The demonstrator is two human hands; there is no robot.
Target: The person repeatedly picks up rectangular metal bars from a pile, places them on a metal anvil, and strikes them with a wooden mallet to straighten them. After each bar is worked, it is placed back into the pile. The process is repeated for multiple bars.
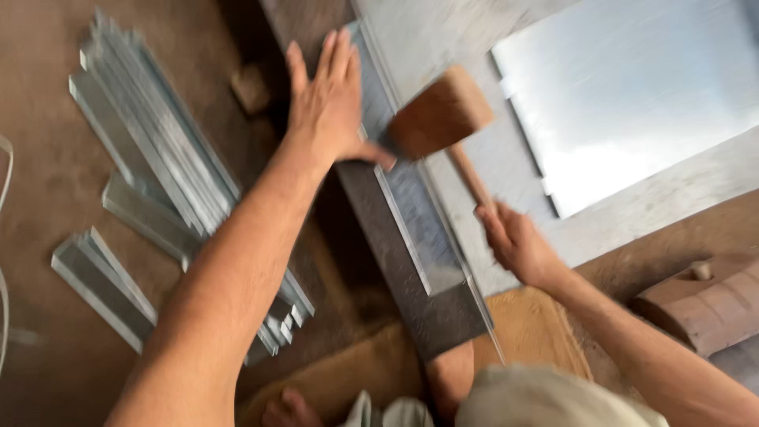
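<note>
The left hand (pixel 328 99) lies flat and open on the metal strip (pixel 411 221), which rests along the dark iron bar (pixel 395 261). The right hand (pixel 514 241) grips the mallet (pixel 439 119) handle, head just above the strip. Blows should land square, clear of the thumb.

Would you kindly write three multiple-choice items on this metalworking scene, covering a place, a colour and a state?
1. Where does the stack of folded metal strips lie?
A. left of the left hand
B. on the metal sheet
C. under the mallet

2. What colour is the mallet's head?
A. black
B. brown
C. silver

3. How is the right hand?
A. flat and open
B. closed on the mallet handle
C. resting on the sheet

Answers:
1 A, the strips lie on the brown floor beyond that hand.
2 B, the head looks like wood.
3 B, its fingers wrap the handle's end.
</note>
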